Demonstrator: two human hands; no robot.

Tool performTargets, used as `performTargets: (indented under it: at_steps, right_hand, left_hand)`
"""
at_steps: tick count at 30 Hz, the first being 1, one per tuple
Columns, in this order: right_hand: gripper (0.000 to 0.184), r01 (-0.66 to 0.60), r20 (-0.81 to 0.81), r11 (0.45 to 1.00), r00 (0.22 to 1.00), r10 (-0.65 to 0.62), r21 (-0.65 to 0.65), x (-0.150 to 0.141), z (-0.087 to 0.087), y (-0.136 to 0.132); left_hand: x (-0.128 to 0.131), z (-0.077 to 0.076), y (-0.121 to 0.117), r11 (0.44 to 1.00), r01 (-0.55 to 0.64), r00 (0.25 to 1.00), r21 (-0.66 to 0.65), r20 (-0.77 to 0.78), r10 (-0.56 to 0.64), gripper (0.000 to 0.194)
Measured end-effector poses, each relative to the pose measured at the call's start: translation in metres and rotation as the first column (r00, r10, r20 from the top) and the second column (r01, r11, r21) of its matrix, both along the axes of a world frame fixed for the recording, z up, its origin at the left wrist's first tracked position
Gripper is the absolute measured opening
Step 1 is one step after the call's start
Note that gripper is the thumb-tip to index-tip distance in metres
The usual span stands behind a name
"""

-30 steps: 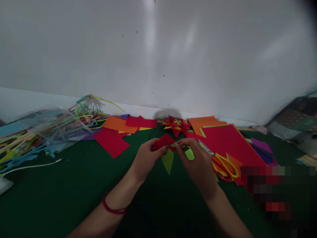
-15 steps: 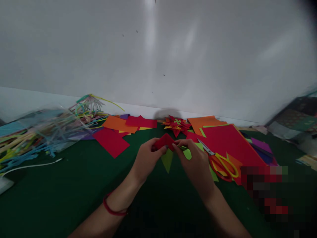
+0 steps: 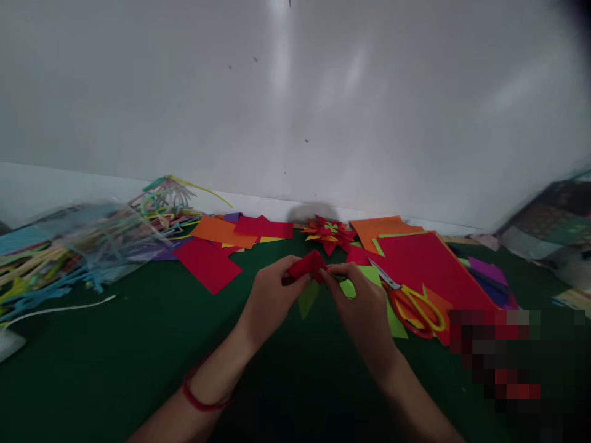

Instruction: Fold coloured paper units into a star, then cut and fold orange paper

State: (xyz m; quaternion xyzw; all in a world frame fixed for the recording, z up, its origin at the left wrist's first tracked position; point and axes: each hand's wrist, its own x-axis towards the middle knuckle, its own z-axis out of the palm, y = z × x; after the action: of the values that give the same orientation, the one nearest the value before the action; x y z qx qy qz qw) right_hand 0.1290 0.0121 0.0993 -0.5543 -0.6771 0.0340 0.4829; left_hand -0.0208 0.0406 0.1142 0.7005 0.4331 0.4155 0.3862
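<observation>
Both hands meet over a green surface, pinching a small folded piece of red paper. My left hand grips its left side, fingers closed on it. The fingertips of my right hand are pressed on its right end. A light green paper triangle hangs just below the red piece, between the two hands; I cannot tell which hand carries it. A red cord circles my left wrist.
A finished red and yellow paper flower lies by the wall. Red-and-yellow scissors rest on a large red sheet to the right. Orange and red sheets and a bag of coloured strips lie to the left.
Both hands have drawn closer together and slightly left. The red piece looks more tightly folded, and the green triangle shows less below it.
</observation>
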Motion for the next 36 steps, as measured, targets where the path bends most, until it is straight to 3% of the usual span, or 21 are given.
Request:
performTargets:
  at_steps: [8, 18, 26, 36]
  right_hand:
    - [0.004, -0.088, -0.033, 0.991, 0.996, 0.085, -0.099, -0.003, 0.000, 0.000]
    - [0.006, -0.192, -0.140, 0.962, 0.976, 0.167, -0.192, -0.003, 0.003, -0.002]
    - [0.015, -0.252, -0.342, 0.936, 0.926, 0.160, -0.246, -0.001, 0.009, -0.001]
    - [0.010, -0.284, -0.288, 0.930, 0.934, 0.212, -0.235, 0.003, 0.019, -0.009]
  left_hand:
    - [-0.016, 0.005, 0.011, 0.990, 0.120, 0.986, -0.068, -0.110, -0.127, 0.017]
    - [-0.024, 0.007, 0.012, 0.983, 0.180, 0.969, -0.031, -0.164, -0.183, 0.011]
    - [-0.026, 0.006, 0.013, 0.965, 0.231, 0.968, -0.123, -0.070, -0.241, 0.015]
    - [-0.025, 0.006, 0.013, 0.958, 0.252, 0.963, -0.140, -0.065, -0.263, 0.018]
